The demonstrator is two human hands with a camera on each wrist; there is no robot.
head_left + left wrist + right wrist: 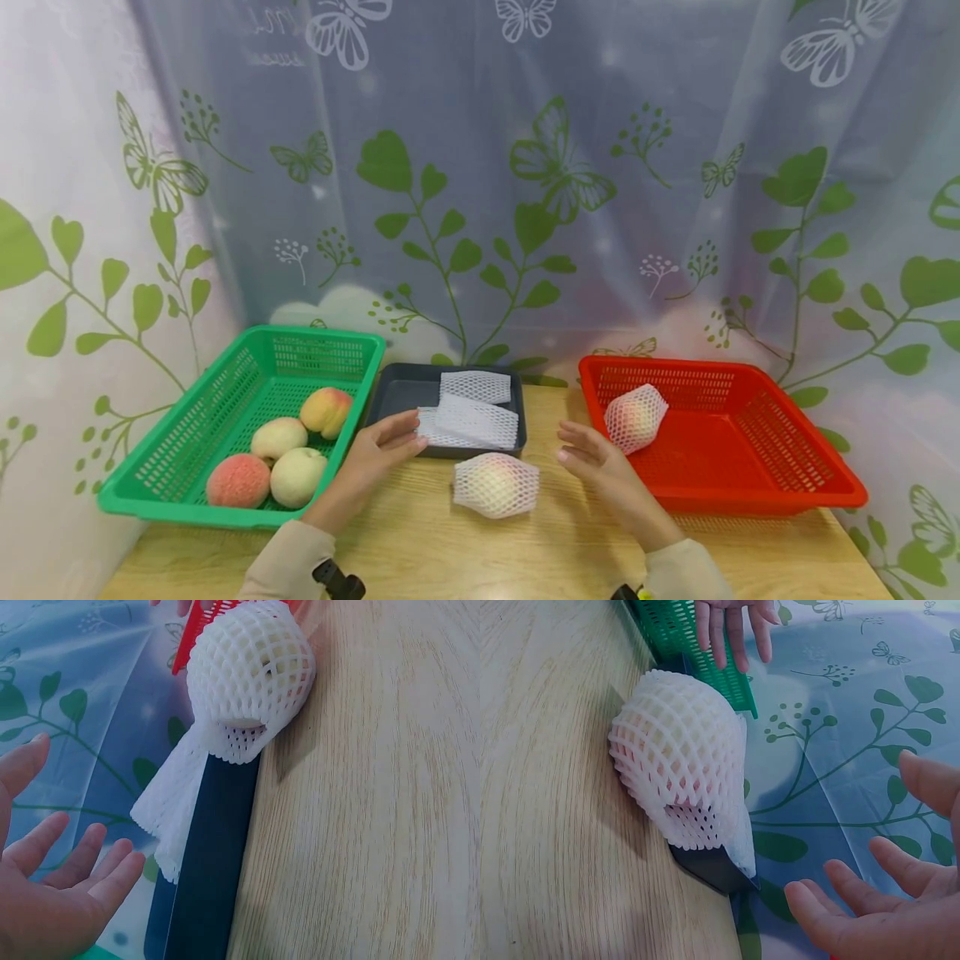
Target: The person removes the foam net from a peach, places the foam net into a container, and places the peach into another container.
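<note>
A peach in a white foam net sleeve (497,486) lies on the wooden table between my two hands, in front of the dark tray (390,390). My left hand (381,457) hovers by the tray's near left corner, fingers spread and holding nothing. On the other side my right hand (600,467) is raised beside the red basket, its fingers apart and bare too. Both wrist views show the wrapped peach (251,667) away from the fingertips. Several flat foam net sleeves (476,421) are in the tray.
At the left stands a green basket (180,417) with several bare peaches (238,481). A red basket (765,492) on the right contains another sleeved peach (636,418). Behind the table hangs a curtain (480,100) printed with leaves and butterflies.
</note>
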